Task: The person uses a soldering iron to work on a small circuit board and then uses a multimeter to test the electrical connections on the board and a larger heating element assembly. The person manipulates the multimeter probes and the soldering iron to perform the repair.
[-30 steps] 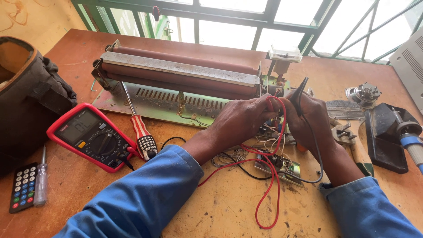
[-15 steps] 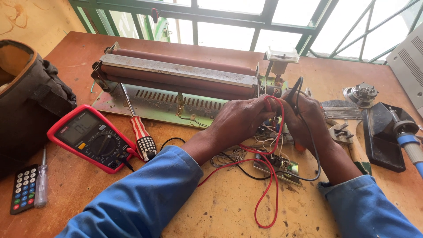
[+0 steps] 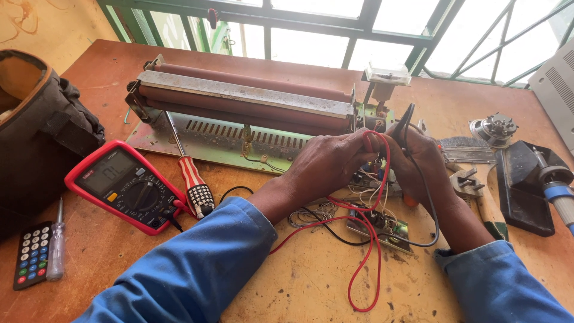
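Wooden bench, left hand pinching red probe, right hand seemingly black probe, multimeter aside

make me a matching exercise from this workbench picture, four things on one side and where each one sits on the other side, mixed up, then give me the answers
Things:
1. multimeter
2. remote control
3. red probe
4. soldering iron

Places:
A. far right edge of the bench
B. pinched in the left hand
C. bottom left, beside a small clear screwdriver
D. left of the striped-handle screwdriver

Pairs: 1-D, 2-C, 3-B, 4-A
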